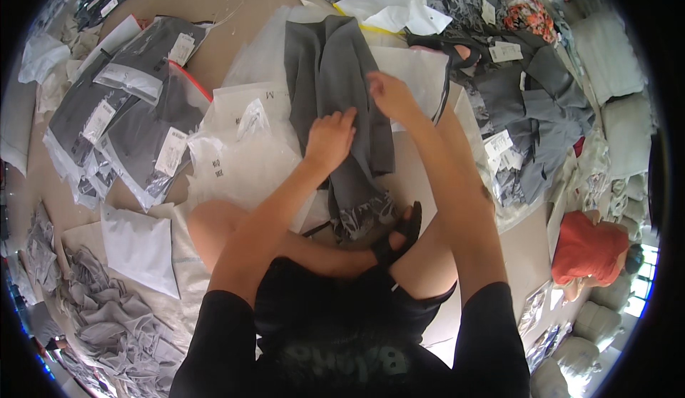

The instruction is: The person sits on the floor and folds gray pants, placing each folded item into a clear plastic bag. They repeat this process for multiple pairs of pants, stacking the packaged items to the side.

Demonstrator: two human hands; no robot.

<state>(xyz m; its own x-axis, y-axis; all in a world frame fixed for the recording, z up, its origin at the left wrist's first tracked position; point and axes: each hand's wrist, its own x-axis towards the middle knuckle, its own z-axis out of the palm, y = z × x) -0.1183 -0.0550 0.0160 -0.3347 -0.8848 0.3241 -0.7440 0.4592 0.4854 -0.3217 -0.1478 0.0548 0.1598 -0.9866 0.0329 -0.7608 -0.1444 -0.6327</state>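
Note:
A long grey garment (325, 63) lies folded lengthwise in front of me, its near end showing a lighter leaf-like pattern. My left hand (330, 141) rests on the middle of the cloth, fingers spread and slightly bent. At the garment's right edge is my right hand (394, 98), its fingers loosely bent and apart, the tips at the cloth. Neither hand visibly grips anything. Under and left of the garment are a clear plastic bag (257, 59) and pale printed bags (242, 152). Another white bag (414, 70) lies beneath its right side.
Bagged grey garments with white tags (143, 70) are stacked at the left. More grey garments (535, 105) pile up at the right. A white packet (139, 245) and crumpled grey cloth (118, 319) lie nearer left. A person in a red top (589, 248) is at the far right.

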